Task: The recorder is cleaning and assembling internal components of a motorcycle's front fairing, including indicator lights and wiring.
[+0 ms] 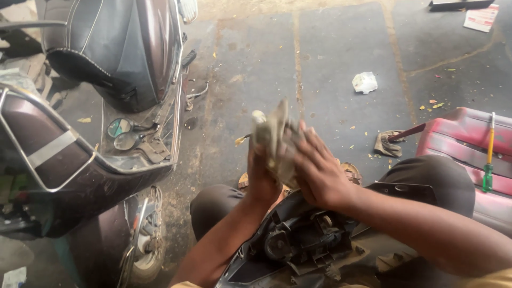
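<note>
Both of my hands are raised over my lap, closed around a dirty grey-beige rag (273,133) wrapped about a small part whose pale round tip pokes out at the upper left. My left hand (261,178) grips it from below. My right hand (318,173) presses the cloth from the right side. A black plastic scooter panel (298,242) with clips and ribs lies across my knees under the hands.
A dark maroon scooter (106,80) stands at the left with two mirrors lying on its footboard. A red body panel (469,144) at the right carries a green-and-yellow screwdriver (489,160). Another rag (388,144), crumpled white paper (365,82) and leaflets lie on the concrete floor.
</note>
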